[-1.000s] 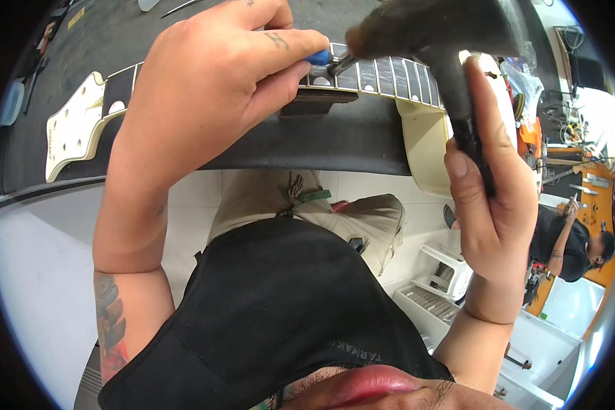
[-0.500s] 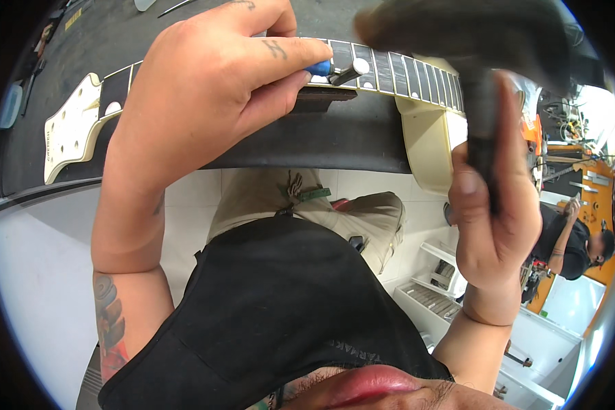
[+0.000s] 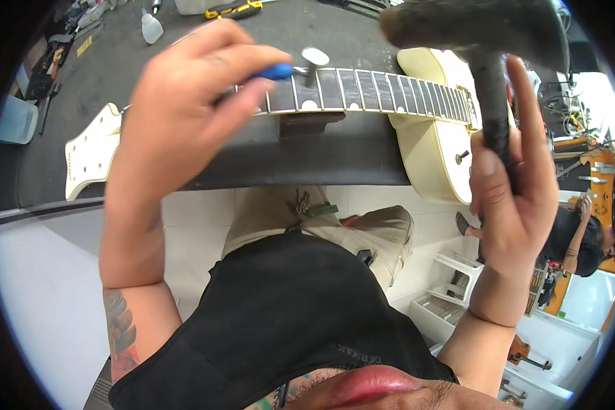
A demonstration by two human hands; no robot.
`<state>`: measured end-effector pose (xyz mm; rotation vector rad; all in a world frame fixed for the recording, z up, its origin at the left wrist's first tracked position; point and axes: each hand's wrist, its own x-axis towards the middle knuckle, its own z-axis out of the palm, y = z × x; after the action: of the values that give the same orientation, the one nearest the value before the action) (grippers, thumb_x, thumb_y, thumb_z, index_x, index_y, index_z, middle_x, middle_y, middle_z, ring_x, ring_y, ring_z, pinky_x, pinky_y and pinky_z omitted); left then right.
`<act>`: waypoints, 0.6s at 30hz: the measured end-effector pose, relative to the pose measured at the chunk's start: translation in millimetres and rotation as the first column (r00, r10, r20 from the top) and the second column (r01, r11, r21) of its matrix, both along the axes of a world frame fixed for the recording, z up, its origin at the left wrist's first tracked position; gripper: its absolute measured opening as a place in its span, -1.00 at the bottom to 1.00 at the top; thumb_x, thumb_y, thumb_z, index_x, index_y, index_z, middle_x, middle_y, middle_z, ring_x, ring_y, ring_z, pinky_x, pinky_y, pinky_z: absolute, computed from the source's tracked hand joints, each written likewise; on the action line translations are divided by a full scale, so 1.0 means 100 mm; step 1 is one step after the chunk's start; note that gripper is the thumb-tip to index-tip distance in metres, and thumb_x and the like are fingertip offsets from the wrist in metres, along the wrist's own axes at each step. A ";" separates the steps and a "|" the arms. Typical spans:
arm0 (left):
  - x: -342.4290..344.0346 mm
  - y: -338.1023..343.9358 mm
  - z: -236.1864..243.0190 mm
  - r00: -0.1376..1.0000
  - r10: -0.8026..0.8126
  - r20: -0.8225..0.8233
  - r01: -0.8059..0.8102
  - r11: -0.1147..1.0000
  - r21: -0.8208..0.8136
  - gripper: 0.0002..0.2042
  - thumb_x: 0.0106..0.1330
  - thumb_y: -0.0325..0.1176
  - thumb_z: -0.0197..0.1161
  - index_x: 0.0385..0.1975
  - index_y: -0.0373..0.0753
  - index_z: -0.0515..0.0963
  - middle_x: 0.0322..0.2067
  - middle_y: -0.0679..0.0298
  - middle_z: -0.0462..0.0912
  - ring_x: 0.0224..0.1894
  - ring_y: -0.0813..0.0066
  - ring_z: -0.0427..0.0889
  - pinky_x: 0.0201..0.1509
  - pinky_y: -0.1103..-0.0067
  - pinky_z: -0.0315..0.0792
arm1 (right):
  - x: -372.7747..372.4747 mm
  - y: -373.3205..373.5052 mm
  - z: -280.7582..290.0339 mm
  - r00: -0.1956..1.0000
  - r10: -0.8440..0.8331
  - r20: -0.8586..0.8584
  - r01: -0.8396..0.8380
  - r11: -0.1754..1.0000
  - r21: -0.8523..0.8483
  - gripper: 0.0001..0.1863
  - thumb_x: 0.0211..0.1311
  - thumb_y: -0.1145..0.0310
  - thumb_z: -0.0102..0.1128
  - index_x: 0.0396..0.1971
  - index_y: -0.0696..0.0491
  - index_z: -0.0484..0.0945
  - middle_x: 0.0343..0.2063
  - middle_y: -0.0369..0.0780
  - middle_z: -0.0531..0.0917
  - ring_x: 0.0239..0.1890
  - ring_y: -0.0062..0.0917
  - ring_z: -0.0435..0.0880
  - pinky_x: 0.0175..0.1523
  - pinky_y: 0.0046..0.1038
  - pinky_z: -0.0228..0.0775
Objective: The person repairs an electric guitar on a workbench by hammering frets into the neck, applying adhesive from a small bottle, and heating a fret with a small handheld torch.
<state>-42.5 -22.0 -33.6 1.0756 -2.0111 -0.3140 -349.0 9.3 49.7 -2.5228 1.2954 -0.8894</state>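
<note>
A cream electric guitar (image 3: 417, 154) lies across the dark bench with its headstock (image 3: 89, 156) at my left. My left hand (image 3: 178, 109) is closed around the blue handle of a small tool (image 3: 277, 72). Its short metal shank and pale round striking end stand over the far side of the dark fretboard (image 3: 372, 92); I cannot tell whether the tip touches. Raised over the guitar's body end, my right hand (image 3: 516, 184) grips a black hammer (image 3: 482, 31) by its handle, the head well apart from the tool. Its index finger points up along the handle.
A dark wooden neck rest (image 3: 301, 126) supports the neck. Behind lie yellow-and-black pliers (image 3: 234, 9), a small squeeze bottle (image 3: 152, 29) and a blue-tinted container (image 3: 16, 121). Another person (image 3: 577, 236) stands far right, near a white step stool (image 3: 461, 273).
My left hand has drawn the blue-handled tool leftward and toward the fretboard's far edge. The hammer stays raised, slightly further right. The whole view has shifted, showing more of the bench behind.
</note>
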 end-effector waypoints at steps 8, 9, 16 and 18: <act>1.62 -0.12 0.18 0.694 0.302 0.653 -0.475 0.874 0.101 -0.83 0.41 -0.49 0.22 -0.08 -0.38 0.59 -0.24 0.05 0.56 -0.17 0.10 0.59 0.00 0.38 0.45 | -0.48 0.37 -0.37 0.985 -0.098 0.141 0.040 0.929 0.368 -0.42 0.20 0.54 0.33 0.27 0.24 0.52 -0.38 -0.20 0.65 -0.49 -0.51 0.59 -0.41 -0.52 0.38; 1.75 -0.17 0.21 0.613 0.250 0.750 -0.517 0.844 0.141 -0.84 0.40 -0.49 0.23 -0.09 -0.38 0.60 -0.22 0.02 0.59 -0.14 0.05 0.60 0.00 0.36 0.45 | -0.47 0.36 -0.47 0.997 0.003 0.076 -0.028 0.943 0.331 -0.43 0.13 0.55 0.36 0.22 0.21 0.57 -0.42 -0.19 0.64 -0.51 -0.45 0.59 -0.42 -0.47 0.39; 2.45 -0.74 -0.12 0.680 0.201 0.705 -0.582 0.732 0.353 -0.73 0.29 -0.49 0.29 -0.02 -0.33 0.67 -0.07 0.04 0.70 0.02 0.21 0.68 0.14 0.44 0.49 | -0.12 0.23 -1.14 0.968 0.186 -0.167 -0.168 0.979 0.115 -0.44 -0.01 0.54 0.37 0.09 -0.16 0.73 -0.51 -0.31 0.55 -0.51 -0.41 0.60 -0.42 -0.38 0.42; 2.56 -0.89 -0.20 0.706 0.269 0.655 -0.616 0.690 0.380 -0.65 0.28 -0.44 0.31 0.06 -0.37 0.65 0.05 0.10 0.71 0.10 0.41 0.66 0.23 0.52 0.46 | -0.03 0.18 -1.32 0.968 0.203 -0.148 -0.194 0.978 0.072 -0.42 -0.04 0.52 0.36 0.09 -0.16 0.73 -0.51 -0.31 0.53 -0.51 -0.42 0.58 -0.42 -0.38 0.41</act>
<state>213.7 -111.3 -53.6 2.2620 -2.0606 -0.3788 -351.6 27.2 -81.8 -2.6625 1.0647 -0.6173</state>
